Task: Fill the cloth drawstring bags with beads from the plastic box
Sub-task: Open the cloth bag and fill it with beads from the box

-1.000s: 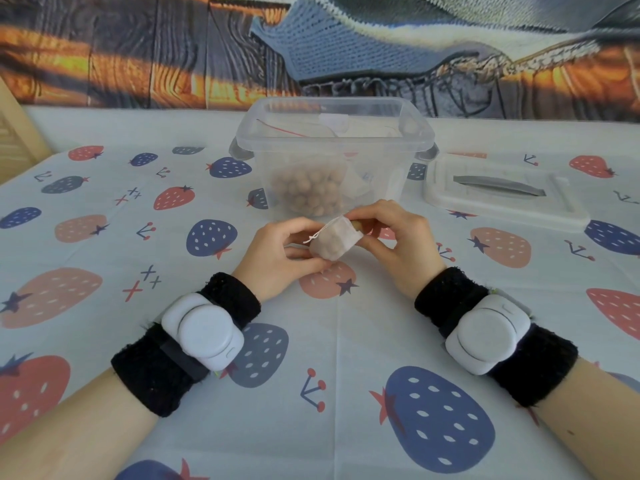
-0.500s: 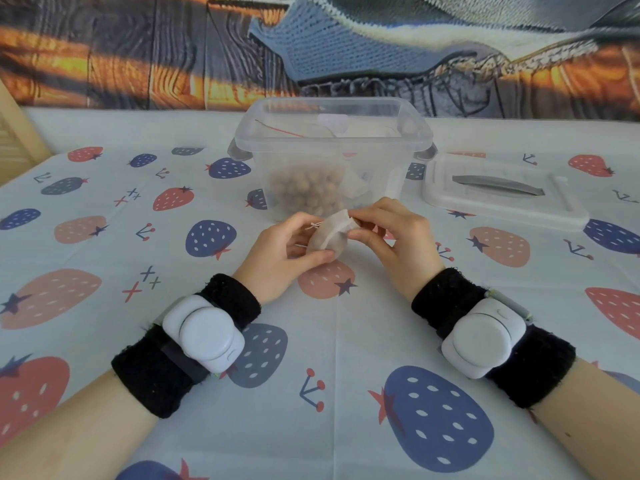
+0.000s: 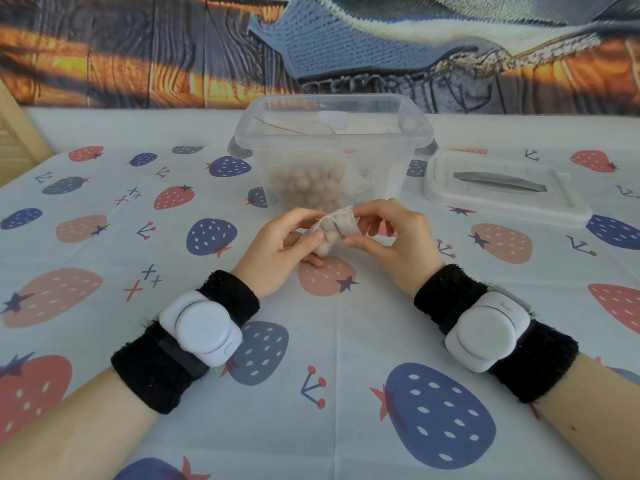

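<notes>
Left hand (image 3: 277,251) and right hand (image 3: 391,237) pinch small bead-filled white cloth drawstring bag (image 3: 334,230), held before clear plastic box (image 3: 332,150) of brown beads (image 3: 306,187).

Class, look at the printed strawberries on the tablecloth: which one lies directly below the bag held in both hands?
The salmon-pink strawberry with a dark blue star-shaped leaf, just below the bead-filled bag; the neighbouring strawberries are blue.

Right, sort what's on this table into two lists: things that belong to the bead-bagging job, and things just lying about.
Part of the job:
- cloth drawstring bag, gripped by left hand and right hand
- clear plastic box
- beads inside the box

Just lying about:
- box lid, right of the box
- strawberry tablecloth
- wrist devices on black bands
</notes>
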